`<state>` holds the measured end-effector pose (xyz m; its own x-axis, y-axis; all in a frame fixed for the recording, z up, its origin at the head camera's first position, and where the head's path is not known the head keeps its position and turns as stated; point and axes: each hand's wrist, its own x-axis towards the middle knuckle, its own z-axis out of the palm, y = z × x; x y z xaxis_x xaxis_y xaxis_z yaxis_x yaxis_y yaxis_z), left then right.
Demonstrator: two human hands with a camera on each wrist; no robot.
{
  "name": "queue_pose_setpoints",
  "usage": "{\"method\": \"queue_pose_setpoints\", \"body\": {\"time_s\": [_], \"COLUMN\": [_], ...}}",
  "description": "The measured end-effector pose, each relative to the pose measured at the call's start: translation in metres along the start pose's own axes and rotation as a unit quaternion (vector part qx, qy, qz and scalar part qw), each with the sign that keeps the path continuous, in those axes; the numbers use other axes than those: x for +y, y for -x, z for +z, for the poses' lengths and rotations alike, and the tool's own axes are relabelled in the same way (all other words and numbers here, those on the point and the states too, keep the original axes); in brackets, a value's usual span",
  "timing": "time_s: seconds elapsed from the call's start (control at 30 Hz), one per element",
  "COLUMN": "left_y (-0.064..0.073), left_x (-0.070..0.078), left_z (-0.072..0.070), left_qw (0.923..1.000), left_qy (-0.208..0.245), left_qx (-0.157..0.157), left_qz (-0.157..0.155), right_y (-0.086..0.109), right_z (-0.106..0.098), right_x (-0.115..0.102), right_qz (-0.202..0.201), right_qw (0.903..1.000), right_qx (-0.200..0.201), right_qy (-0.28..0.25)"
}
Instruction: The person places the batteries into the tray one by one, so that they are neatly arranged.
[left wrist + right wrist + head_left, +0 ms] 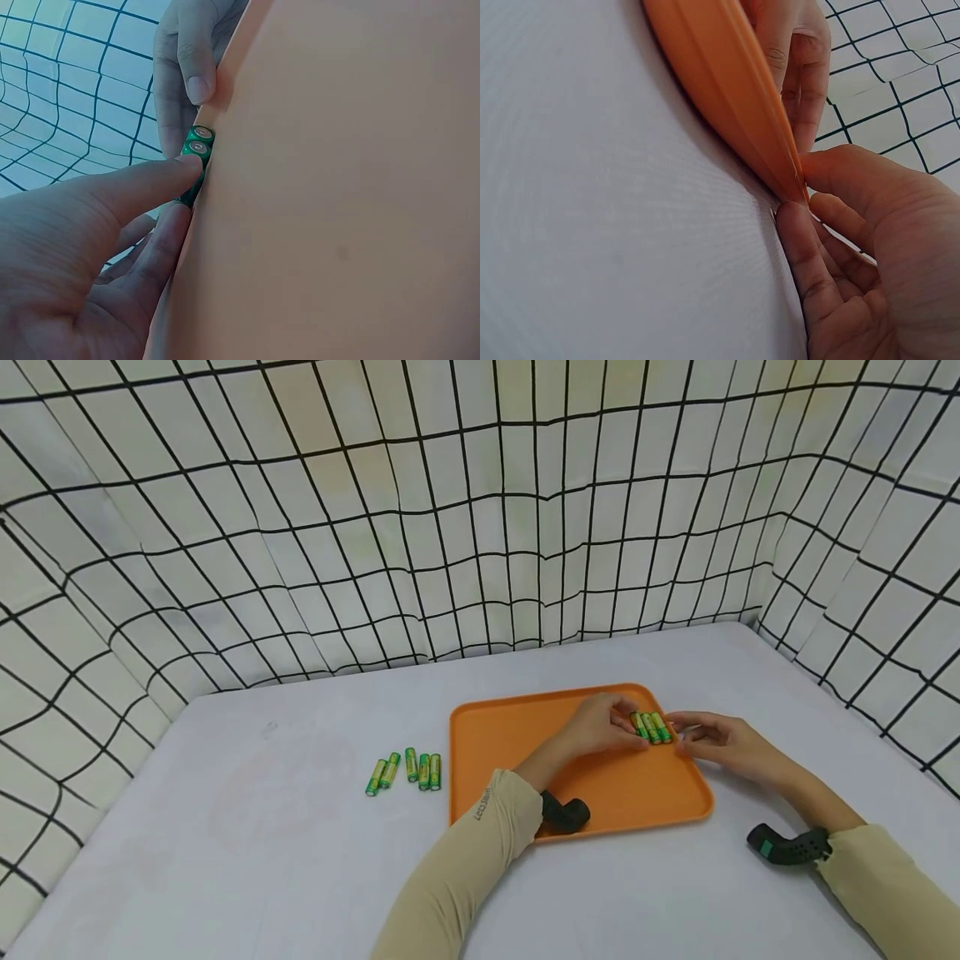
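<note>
Several green-and-yellow batteries point(650, 727) lie side by side near the right edge of the orange tray point(510, 743). My left hand point(600, 725) reaches over the tray and pinches the leftmost battery of this row, thumb near one end. In the left wrist view, green battery ends point(199, 148) show beyond the left thumb; the fingers partly hide the rest. My right hand point(726, 745) is at the tray's right rim, its thumb and fingertips touching the rim from outside. The right wrist view shows those fingertips against the tray's edge point(742, 97).
Left of the tray, more batteries lie on the white table point(262, 827) in two loose groups, a pair point(382, 773) and a set of three point(423, 769). A black wire grid point(465, 527) with white backing borders the table. Dark bands are on both wrists.
</note>
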<state>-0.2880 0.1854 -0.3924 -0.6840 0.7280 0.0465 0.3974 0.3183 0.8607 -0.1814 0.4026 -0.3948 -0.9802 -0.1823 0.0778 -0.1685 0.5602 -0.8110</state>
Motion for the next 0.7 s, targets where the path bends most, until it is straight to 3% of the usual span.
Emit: {"method": "queue_pose_setpoints", "body": {"time_s": [0.33, 0.7], "left_y": [-0.0008, 0.0031], "left_x": [0.0011, 0.0002], "left_z": [-0.0003, -0.0008], "left_qw": [0.9996, 0.9997], "left_qy": [-0.018, 0.014], "left_qx": [-0.015, -0.018], "left_qz": [0.015, 0.013], "right_y": [-0.0003, 0.0004], "right_z": [-0.0003, 0.0004], "right_x": [-0.0003, 0.0005], "right_qz": [0.004, 0.015], "right_qw": [0.9999, 0.9998], "right_qx": [0.004, 0.005], "right_qy": [0.011, 0.013]}}
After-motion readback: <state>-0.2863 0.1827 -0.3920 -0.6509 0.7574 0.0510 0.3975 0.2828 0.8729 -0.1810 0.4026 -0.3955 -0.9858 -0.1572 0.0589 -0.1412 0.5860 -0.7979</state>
